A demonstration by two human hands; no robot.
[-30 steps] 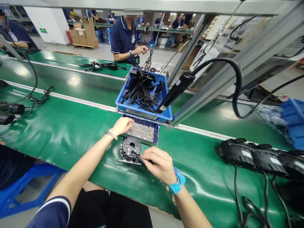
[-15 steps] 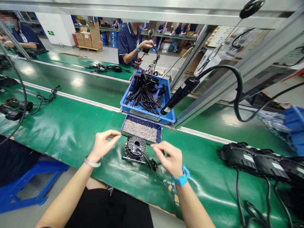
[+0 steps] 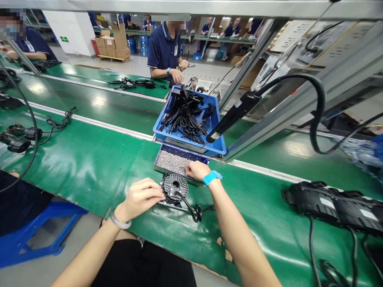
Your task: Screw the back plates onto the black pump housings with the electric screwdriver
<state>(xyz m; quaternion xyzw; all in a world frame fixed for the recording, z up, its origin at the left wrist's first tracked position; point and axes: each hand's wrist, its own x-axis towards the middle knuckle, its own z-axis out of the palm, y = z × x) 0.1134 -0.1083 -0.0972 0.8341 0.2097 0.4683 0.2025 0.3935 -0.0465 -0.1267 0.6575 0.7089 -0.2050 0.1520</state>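
Note:
A round black ribbed motor-like unit with a thick black cable stands on the green mat in front of me. My left hand has its fingers pressed together at the unit's left side; what they hold, if anything, is hidden. Behind the unit sits a shallow dark blue tray full of small silvery metal pieces, too small to name surely. Into its right part reaches my right hand, fingers bunched down on the pieces, their tips partly hidden.
A blue bin of black cables stands behind the tray. Above its right side hangs a black electric screwdriver beside a slanted metal post. Black cased units lie at right. A co-worker reaches toward the bin's far side.
My right hand has moved up and left into the tray of metal pieces. My left hand has come down and right to the unit's side. The co-worker's hands have lowered.

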